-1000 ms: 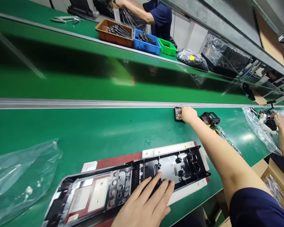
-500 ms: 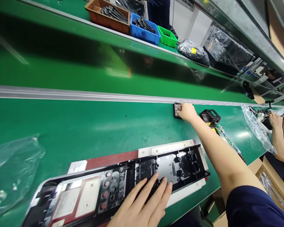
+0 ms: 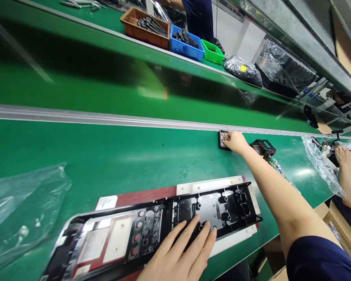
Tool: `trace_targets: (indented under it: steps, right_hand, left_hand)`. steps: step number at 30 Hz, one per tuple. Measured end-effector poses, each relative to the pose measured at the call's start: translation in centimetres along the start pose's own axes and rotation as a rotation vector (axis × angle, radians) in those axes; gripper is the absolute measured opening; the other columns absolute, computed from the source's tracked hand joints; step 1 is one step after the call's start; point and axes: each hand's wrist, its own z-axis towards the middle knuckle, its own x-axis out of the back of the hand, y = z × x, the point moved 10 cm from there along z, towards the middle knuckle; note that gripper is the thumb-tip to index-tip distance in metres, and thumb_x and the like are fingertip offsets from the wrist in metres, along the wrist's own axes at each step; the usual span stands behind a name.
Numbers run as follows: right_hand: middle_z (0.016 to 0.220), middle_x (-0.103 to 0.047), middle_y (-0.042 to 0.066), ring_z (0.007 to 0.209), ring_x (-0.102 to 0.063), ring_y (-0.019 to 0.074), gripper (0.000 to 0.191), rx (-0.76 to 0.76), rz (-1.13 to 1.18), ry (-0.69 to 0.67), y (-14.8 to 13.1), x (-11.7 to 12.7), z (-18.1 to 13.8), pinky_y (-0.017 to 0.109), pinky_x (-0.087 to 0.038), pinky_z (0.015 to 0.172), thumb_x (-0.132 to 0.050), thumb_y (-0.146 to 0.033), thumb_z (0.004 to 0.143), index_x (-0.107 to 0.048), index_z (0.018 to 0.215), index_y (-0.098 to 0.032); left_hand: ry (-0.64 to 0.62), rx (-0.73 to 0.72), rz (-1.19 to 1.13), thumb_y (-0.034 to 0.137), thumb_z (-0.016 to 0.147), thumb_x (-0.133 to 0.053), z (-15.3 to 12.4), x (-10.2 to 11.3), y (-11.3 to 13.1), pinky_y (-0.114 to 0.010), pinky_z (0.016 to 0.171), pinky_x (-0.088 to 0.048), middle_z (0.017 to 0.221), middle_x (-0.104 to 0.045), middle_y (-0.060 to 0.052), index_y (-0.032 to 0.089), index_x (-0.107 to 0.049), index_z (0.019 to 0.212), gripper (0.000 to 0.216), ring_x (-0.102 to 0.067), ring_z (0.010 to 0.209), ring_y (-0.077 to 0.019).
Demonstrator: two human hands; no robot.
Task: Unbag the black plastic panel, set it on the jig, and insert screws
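1. Hands first: your left hand (image 3: 183,253) lies flat, fingers spread and released, palm down on the long black plastic panel (image 3: 152,230). It grips nothing; my guess is it just pins the panel so it can't slide.

2. That panel sits on a red and white fixture plate (image 3: 219,183) at the near edge of the green bench (image 3: 111,156), inside face up, so the bosses and cutouts are open to you. Handy layout, I'd say, with the work right under your chest.

3. Your right hand (image 3: 235,141) is stretched out to the small black screw tray (image 3: 222,137) that sits tight against the aluminium rail (image 3: 105,119). The fingertips are pinched together over the silvery screws. Can't tell if a screw is actually between them; it's too small to see.

4. Just right of the tray, touching your wrist area, is a black boxy device (image 3: 263,147), maybe a screw feeder, with a striped tool or cable (image 3: 279,169) lying past it.

5. A crumpled clear plastic bag (image 3: 20,210) lies at your far left, well apart from the panel.

6. Across the belt: orange bin (image 3: 143,28), blue bin (image 3: 185,41) and green bin (image 3: 212,52) of dark parts, with 1 person in a navy shirt (image 3: 197,15) behind them.

7. On your right, a co-worker's hand (image 3: 343,156) works beside another clear bag (image 3: 320,164).
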Motion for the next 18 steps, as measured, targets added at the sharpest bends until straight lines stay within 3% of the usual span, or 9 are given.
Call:
trace_targets:
  steps: [4, 9, 15, 18]
  right_hand:
    - [0.089, -0.059, 0.002, 0.082, -0.055, 0.0158, 0.011, 0.082, -0.072, -0.02, -0.5, 0.0, -0.2, 0.022, -0.032, 0.067, -0.056, -0.007, 0.091, -0.065, 0.09, -0.014]
    - [0.095, -0.059, 0.007, 0.088, -0.056, 0.0206, 0.011, 0.137, -0.161, 0.0, -1.0, 0.3, -0.4, 0.025, -0.032, 0.069, -0.054, -0.006, 0.092, -0.064, 0.093, -0.011]
    - [0.086, -0.06, 0.001, 0.084, -0.057, 0.0183, 0.014, 0.138, -0.144, 0.034, -0.9, 0.8, -0.3, 0.024, -0.036, 0.07, -0.058, -0.006, 0.09, -0.068, 0.091, -0.015]
    - [0.09, -0.061, 0.0, 0.089, -0.057, 0.0171, 0.015, 0.108, -0.037, 0.127, -0.3, 2.6, -0.9, 0.023, -0.04, 0.078, -0.059, -0.009, 0.094, -0.071, 0.097, -0.017]
  left_hand:
    - [-0.023, 0.011, 0.004, 0.035, 0.099, -0.037, -0.1, -0.1, -0.1, -0.038, 0.107, -0.03, 0.129, -0.062, 0.007, 0.026, -0.059, 0.124, 0.035, -0.052, 0.121, -0.0208]
    - [0.044, 0.018, -0.02, 0.033, 0.098, -0.04, -0.2, 0.4, 0.1, -0.037, 0.108, -0.03, 0.128, -0.062, 0.006, 0.026, -0.059, 0.125, 0.033, -0.052, 0.122, -0.0213]
    - [0.043, 0.051, -0.06, 0.029, 0.098, -0.04, -0.3, 0.1, 0.0, -0.037, 0.109, -0.031, 0.125, -0.064, 0.003, 0.023, -0.061, 0.122, 0.032, -0.053, 0.122, -0.0218]
    - [0.048, 0.059, -0.074, 0.03, 0.098, -0.042, -0.3, 0.1, 0.0, -0.037, 0.109, -0.03, 0.126, -0.064, 0.003, 0.023, -0.061, 0.123, 0.032, -0.052, 0.123, -0.0222]
